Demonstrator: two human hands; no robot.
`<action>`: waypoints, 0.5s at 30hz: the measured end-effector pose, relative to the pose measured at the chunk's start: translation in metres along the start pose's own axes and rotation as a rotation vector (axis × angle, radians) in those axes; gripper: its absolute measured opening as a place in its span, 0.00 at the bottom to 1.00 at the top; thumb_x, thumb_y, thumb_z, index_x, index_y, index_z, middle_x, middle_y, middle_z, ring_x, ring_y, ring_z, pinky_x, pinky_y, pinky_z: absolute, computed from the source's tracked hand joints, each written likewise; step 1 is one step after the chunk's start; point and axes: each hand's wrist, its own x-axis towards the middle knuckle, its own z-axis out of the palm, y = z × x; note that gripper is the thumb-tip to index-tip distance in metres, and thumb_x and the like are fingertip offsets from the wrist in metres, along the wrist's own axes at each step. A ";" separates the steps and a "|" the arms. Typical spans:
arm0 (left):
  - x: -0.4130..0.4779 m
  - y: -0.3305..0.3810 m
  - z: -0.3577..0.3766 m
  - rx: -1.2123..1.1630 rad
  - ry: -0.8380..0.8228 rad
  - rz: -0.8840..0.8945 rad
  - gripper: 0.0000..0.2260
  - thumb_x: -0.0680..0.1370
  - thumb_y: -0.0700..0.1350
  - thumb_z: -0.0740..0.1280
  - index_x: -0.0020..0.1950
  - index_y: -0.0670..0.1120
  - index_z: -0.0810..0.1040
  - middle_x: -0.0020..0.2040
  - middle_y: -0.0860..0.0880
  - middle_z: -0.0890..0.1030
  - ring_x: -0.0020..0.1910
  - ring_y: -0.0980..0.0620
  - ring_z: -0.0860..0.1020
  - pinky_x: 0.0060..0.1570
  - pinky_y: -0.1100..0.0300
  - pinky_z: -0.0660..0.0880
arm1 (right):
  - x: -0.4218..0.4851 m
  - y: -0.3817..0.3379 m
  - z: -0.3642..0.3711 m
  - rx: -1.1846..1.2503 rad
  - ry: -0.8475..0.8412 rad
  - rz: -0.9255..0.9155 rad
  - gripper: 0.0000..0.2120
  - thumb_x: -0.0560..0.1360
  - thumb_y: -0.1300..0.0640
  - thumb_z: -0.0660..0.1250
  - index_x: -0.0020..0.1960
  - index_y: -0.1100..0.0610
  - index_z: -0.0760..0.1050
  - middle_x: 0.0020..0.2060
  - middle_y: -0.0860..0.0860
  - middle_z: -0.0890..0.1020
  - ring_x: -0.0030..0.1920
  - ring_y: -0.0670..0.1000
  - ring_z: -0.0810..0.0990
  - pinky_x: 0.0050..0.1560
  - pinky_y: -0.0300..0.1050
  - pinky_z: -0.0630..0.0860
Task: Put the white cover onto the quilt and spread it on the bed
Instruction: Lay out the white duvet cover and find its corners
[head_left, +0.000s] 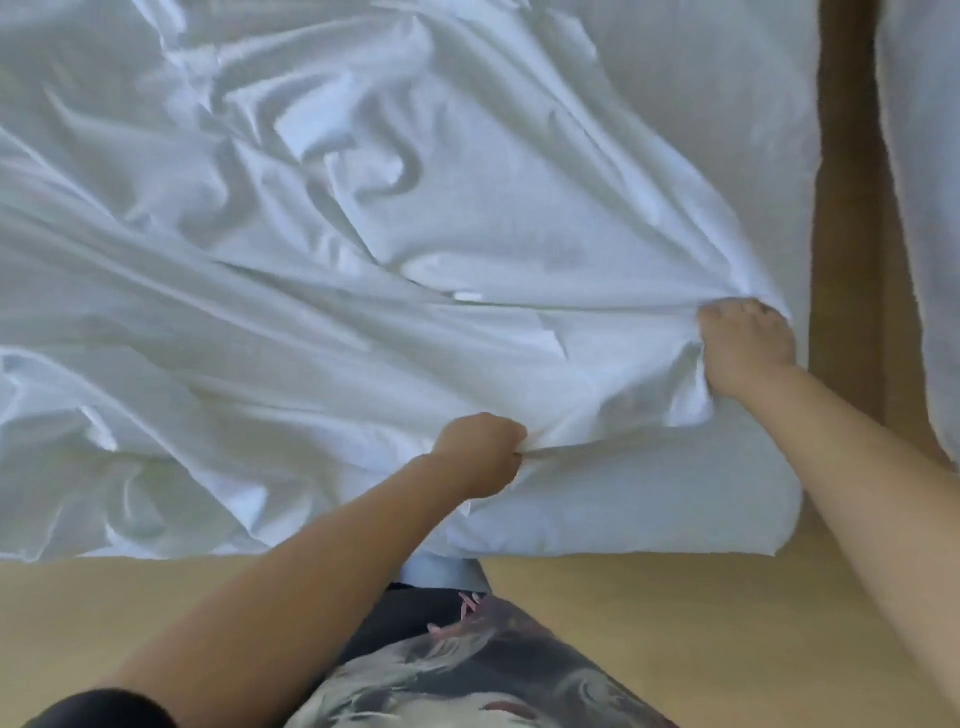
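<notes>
The white cover (322, 218) lies crumpled and wrinkled across most of the bed. My left hand (480, 454) grips a bunched fold of the cover near the bed's front edge. My right hand (745, 348) grips the cover's cloth near the bed's front right corner, fingers curled into it. The fabric is pulled taut between both hands. Below the hands a thicker, smooth white layer (649, 509) shows at the front right corner; whether it is the quilt or the mattress I cannot tell.
Light wooden floor (675, 623) runs along the bed's front edge. A brown strip of floor (847, 208) separates the bed from another white bed or bedding (924, 208) at the far right. My patterned clothing (467, 665) is at the bottom centre.
</notes>
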 end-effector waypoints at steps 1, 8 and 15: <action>0.004 0.003 0.001 -0.008 0.001 0.003 0.09 0.80 0.46 0.56 0.54 0.45 0.74 0.50 0.46 0.74 0.53 0.44 0.76 0.46 0.57 0.69 | 0.000 -0.003 0.002 -0.010 0.011 -0.049 0.23 0.75 0.58 0.61 0.70 0.58 0.64 0.66 0.59 0.68 0.67 0.60 0.65 0.68 0.53 0.61; 0.013 -0.037 -0.060 -0.066 0.202 -0.114 0.24 0.78 0.53 0.63 0.73 0.48 0.65 0.67 0.45 0.70 0.66 0.46 0.69 0.65 0.50 0.66 | 0.009 -0.080 -0.038 0.348 0.154 -0.309 0.33 0.72 0.62 0.59 0.75 0.56 0.53 0.72 0.57 0.57 0.73 0.58 0.54 0.73 0.54 0.48; 0.008 -0.126 -0.169 0.064 0.568 -0.320 0.27 0.76 0.45 0.64 0.74 0.47 0.61 0.69 0.43 0.65 0.68 0.42 0.64 0.64 0.50 0.62 | 0.043 -0.159 -0.117 0.485 0.290 -0.442 0.34 0.75 0.55 0.61 0.77 0.55 0.50 0.75 0.58 0.53 0.74 0.58 0.51 0.72 0.54 0.49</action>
